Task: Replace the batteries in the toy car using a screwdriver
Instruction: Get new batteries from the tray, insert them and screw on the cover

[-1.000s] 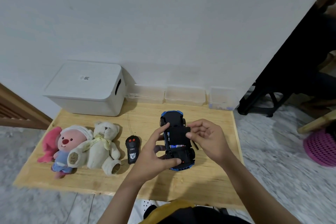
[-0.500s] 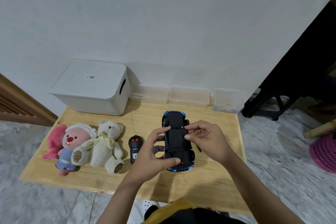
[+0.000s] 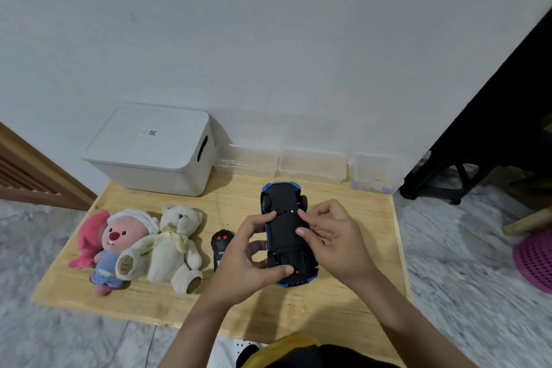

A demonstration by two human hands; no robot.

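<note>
A blue toy car (image 3: 286, 233) lies upside down on the low wooden table (image 3: 358, 293), its black underside facing up. The battery cover sits flat over the compartment. My left hand (image 3: 248, 260) grips the car's left side, thumb on the rear end and index finger by the front of the cover. My right hand (image 3: 334, 239) holds the right side, with thumb and index finger pressing on the cover. No screwdriver shows; the spot to the right of the car is hidden under my right hand.
A black remote control (image 3: 220, 248) with a thin aerial lies left of the car. Two plush toys, a pink one (image 3: 113, 242) and a cream bear (image 3: 176, 242), lie further left. A white lidded box (image 3: 152, 149) and three clear containers (image 3: 310, 164) line the wall.
The battery cover, held raised over the open compartment a second ago, now lies flat on the car's underside. My right fingers moved onto it. The camera shifted slightly.
</note>
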